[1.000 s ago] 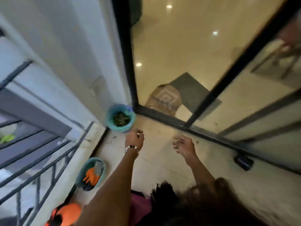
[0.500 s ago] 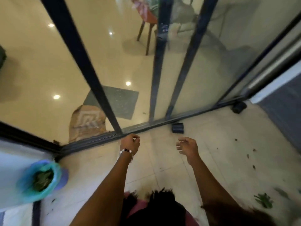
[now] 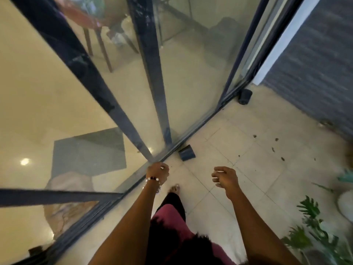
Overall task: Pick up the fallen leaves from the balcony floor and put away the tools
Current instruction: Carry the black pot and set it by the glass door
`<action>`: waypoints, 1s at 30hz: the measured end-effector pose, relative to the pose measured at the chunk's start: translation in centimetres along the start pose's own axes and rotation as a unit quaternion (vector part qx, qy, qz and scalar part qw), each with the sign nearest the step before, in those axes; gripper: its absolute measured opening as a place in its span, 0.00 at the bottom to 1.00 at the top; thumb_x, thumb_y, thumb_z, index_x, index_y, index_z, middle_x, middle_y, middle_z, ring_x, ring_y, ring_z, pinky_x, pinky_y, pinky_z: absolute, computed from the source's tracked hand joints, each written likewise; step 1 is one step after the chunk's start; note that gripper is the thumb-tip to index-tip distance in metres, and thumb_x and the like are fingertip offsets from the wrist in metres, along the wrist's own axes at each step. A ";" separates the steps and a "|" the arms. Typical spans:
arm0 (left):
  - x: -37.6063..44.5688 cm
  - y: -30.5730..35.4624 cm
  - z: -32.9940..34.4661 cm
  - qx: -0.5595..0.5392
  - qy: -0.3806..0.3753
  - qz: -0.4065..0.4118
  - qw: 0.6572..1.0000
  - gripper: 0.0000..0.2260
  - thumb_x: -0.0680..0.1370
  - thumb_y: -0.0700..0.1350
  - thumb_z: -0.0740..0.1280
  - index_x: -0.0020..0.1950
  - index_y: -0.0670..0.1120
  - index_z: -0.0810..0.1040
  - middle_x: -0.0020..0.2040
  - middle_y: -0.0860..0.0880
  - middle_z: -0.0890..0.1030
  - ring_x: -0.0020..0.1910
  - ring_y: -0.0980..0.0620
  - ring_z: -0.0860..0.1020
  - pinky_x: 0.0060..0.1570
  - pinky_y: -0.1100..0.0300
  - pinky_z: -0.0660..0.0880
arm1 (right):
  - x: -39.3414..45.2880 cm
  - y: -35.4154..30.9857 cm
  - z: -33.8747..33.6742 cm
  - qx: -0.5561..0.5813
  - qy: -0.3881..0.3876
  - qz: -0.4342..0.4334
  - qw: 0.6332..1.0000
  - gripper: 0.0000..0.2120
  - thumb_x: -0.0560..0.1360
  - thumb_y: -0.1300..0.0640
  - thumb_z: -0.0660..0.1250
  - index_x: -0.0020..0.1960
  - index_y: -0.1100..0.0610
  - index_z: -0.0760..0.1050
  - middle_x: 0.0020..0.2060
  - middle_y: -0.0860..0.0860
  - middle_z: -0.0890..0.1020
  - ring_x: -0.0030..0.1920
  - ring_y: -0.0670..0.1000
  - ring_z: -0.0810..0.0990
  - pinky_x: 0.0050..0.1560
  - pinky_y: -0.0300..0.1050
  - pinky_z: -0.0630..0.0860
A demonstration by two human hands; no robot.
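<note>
Fingers loosely curled, left hand (image 3: 157, 172), right hand (image 3: 225, 178), both empty

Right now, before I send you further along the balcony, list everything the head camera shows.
small dark leaf scraps: several, dark brown, scattered on the tiles to the right
beige tiled balcony floor: one, underfoot
dark blue block: one, on the floor beside the door track
dark cylindrical object: one, black, in the far corner by the door frame
dark-framed glass sliding doors: several panels, left and centre
grey textured wall: one, upper right
green potted plant: one, lower right edge
bare foot: one, between the hands
left hand: beaded bracelet at the wrist, fingers loosely curled, holds nothing
right hand: fingers loosely curled, holds nothing
</note>
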State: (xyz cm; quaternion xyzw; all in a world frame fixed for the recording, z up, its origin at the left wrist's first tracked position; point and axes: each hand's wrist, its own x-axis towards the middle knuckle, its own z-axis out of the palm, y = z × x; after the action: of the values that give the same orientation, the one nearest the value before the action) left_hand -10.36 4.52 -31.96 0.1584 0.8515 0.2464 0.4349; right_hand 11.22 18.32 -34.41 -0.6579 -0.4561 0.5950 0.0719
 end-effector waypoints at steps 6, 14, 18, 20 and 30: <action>9.9 5.4 0.0 0.120 -0.055 0.030 0.991 0.06 0.79 0.43 0.63 0.42 0.49 0.76 0.40 0.48 0.81 0.39 0.49 0.79 0.43 0.57 0.77 | 7.9 -2.8 2.8 0.027 0.016 0.036 0.999 0.08 0.74 0.64 0.69 0.52 0.58 0.78 0.43 0.59 0.83 0.40 0.54 0.82 0.42 0.49 0.80; 27.0 5.6 8.1 0.135 -0.067 -0.003 0.989 0.08 0.78 0.42 0.64 0.49 0.41 0.82 0.43 0.44 0.83 0.39 0.48 0.82 0.38 0.61 0.79 | 25.5 1.2 8.6 -0.130 -0.057 0.002 0.990 0.10 0.72 0.64 0.71 0.53 0.60 0.78 0.53 0.53 0.79 0.54 0.52 0.77 0.53 0.39 0.71; 36.4 1.9 13.5 0.152 -0.088 -0.023 0.984 0.10 0.78 0.43 0.66 0.57 0.42 0.81 0.53 0.46 0.81 0.49 0.46 0.80 0.50 0.58 0.77 | 37.0 5.9 12.4 -0.282 -0.125 -0.042 0.950 0.16 0.73 0.60 0.71 0.60 0.55 0.75 0.65 0.54 0.69 0.66 0.54 0.70 0.61 0.40 0.66; 40.1 -0.3 15.9 0.141 -0.093 -0.044 0.985 0.11 0.78 0.42 0.67 0.59 0.41 0.80 0.54 0.43 0.80 0.54 0.43 0.78 0.56 0.54 0.74 | 41.7 7.9 14.3 -0.339 -0.161 -0.035 0.926 0.18 0.75 0.56 0.70 0.64 0.51 0.73 0.70 0.53 0.64 0.70 0.56 0.63 0.66 0.45 0.63; 47.2 -5.2 21.0 0.046 -0.097 -0.163 0.981 0.12 0.78 0.43 0.68 0.61 0.45 0.77 0.51 0.41 0.78 0.49 0.45 0.76 0.46 0.55 0.75 | 49.3 12.6 19.6 -0.430 -0.155 -0.065 0.887 0.18 0.78 0.55 0.65 0.66 0.53 0.70 0.67 0.52 0.68 0.69 0.55 0.60 0.69 0.57 0.58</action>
State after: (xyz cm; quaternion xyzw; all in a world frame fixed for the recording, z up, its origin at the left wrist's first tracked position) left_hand -20.48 28.94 -76.66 0.0605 0.8304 0.1162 0.5416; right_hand -5.02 36.10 -83.35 -0.4922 -0.7146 0.4291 -0.2509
